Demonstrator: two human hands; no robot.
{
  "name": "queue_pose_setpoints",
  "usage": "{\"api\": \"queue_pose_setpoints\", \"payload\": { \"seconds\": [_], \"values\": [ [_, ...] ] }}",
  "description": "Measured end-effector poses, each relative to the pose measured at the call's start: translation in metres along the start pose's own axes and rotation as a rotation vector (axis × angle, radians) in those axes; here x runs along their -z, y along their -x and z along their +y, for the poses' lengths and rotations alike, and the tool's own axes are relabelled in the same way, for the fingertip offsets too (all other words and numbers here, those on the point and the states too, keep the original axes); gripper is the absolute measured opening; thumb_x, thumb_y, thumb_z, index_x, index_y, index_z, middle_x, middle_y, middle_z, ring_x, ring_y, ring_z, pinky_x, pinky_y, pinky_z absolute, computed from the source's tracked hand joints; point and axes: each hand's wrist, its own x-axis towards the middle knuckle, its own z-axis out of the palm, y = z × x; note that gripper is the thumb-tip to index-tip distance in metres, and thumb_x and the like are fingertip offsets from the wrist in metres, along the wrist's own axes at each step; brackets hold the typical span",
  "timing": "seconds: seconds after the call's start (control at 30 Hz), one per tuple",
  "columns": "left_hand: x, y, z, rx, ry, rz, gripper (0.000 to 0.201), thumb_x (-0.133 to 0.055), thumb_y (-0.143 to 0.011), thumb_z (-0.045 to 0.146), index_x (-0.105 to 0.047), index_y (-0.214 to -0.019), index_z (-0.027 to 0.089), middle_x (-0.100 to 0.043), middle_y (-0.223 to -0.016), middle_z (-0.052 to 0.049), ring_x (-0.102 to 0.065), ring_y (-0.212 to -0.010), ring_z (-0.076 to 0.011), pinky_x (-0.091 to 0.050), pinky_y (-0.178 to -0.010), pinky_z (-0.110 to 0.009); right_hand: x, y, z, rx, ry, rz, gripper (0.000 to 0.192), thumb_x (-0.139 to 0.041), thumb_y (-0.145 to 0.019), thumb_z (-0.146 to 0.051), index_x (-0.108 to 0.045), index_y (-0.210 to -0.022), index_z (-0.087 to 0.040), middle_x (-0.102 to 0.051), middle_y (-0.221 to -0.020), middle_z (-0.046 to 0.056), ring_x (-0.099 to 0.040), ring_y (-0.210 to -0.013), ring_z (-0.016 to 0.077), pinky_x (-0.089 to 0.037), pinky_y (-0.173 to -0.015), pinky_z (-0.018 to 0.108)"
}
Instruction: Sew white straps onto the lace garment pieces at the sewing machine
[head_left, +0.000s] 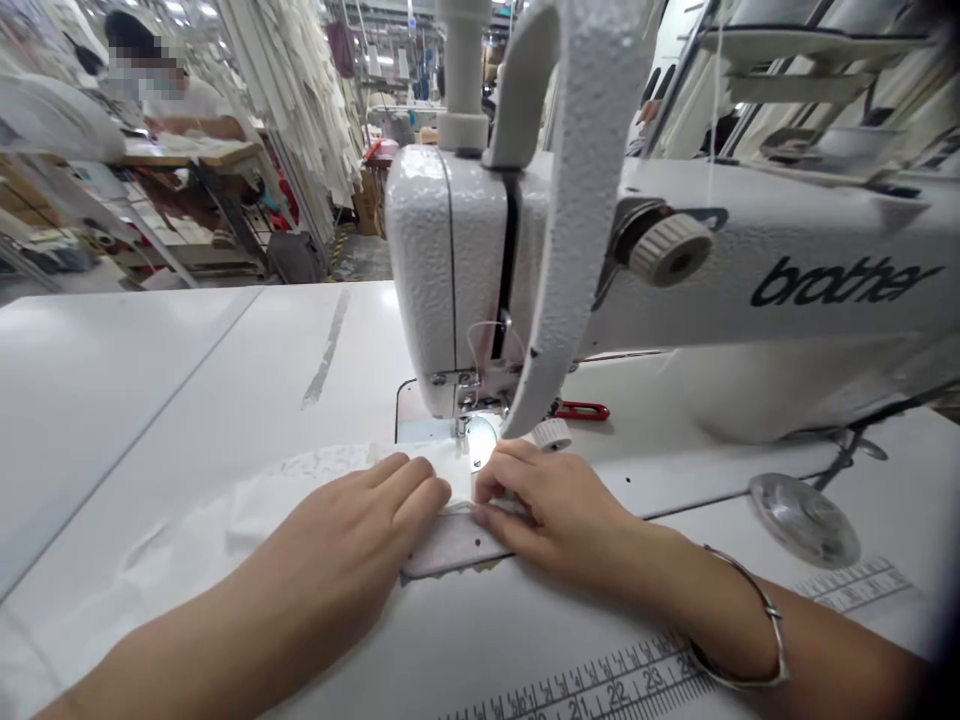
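Observation:
White fabric [247,510] lies across the table to the left of the needle and runs up to the presser foot [461,428] of a white sewing machine [487,250]. My left hand [390,510] rests on the cloth just in front of the foot, its fingers together and pressing down; the fingertips are partly hidden. Close beside it, my right hand [536,495] pinches the fabric's right edge between thumb and fingers near the lit needle plate [482,440]. A metal bangle [776,625] circles the right wrist.
A small red tool [585,411] lies behind the needle area. To the right is a round clear disc [804,520] on a rod. A printed ruler [600,690] runs along the table's front. Another person [187,105] sits at a table at the back left, near hanging white cloth [300,90].

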Motion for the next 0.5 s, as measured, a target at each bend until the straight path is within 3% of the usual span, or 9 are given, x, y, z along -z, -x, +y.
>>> {"api": "queue_pose_setpoints", "payload": {
  "seconds": [0.17,0.23,0.37,0.5],
  "values": [
    [-0.005,0.001,-0.005,0.150,0.243,0.066,0.014,-0.038,-0.092,0.019,-0.048,-0.101,0.022,-0.063,-0.082,0.000,-0.061,-0.068,-0.0159,-0.046,-0.058,-0.026,0.006,0.000,-0.003,-0.105,-0.125,0.010,0.010,-0.057,-0.084,-0.028,-0.063,-0.083,-0.020,-0.053,-0.063,-0.003,-0.046,-0.054,0.0108,-0.034,-0.055,0.025],
    [-0.007,0.000,-0.007,0.115,0.278,0.065,0.015,-0.039,-0.094,0.021,-0.050,-0.105,0.023,-0.064,-0.088,0.000,-0.064,-0.072,-0.0146,-0.047,-0.061,-0.025,0.006,0.001,-0.003,-0.123,-0.155,0.013,0.010,-0.057,-0.083,-0.027,-0.064,-0.085,-0.020,-0.049,-0.056,-0.005,-0.042,-0.048,0.0101,-0.033,-0.052,0.025],
    [-0.014,-0.001,-0.009,0.024,0.204,0.055,0.021,-0.036,-0.098,0.021,-0.057,-0.104,0.023,-0.063,-0.088,-0.002,-0.064,-0.069,-0.0146,-0.046,-0.058,-0.026,0.000,0.001,0.002,-0.076,-0.166,0.053,0.025,-0.057,-0.081,-0.025,-0.067,-0.104,-0.022,-0.058,-0.064,-0.003,-0.042,-0.049,0.0101,-0.034,-0.052,0.025],
    [-0.015,-0.002,-0.010,0.037,0.208,0.062,0.022,-0.037,-0.099,0.022,-0.058,-0.105,0.024,-0.065,-0.089,-0.001,-0.066,-0.071,-0.0152,-0.049,-0.060,-0.026,-0.006,0.002,0.006,0.018,-0.138,0.134,0.023,-0.054,-0.085,-0.021,-0.070,-0.101,-0.023,-0.053,-0.058,-0.004,-0.042,-0.048,0.0098,-0.035,-0.053,0.025]
  ]
}}
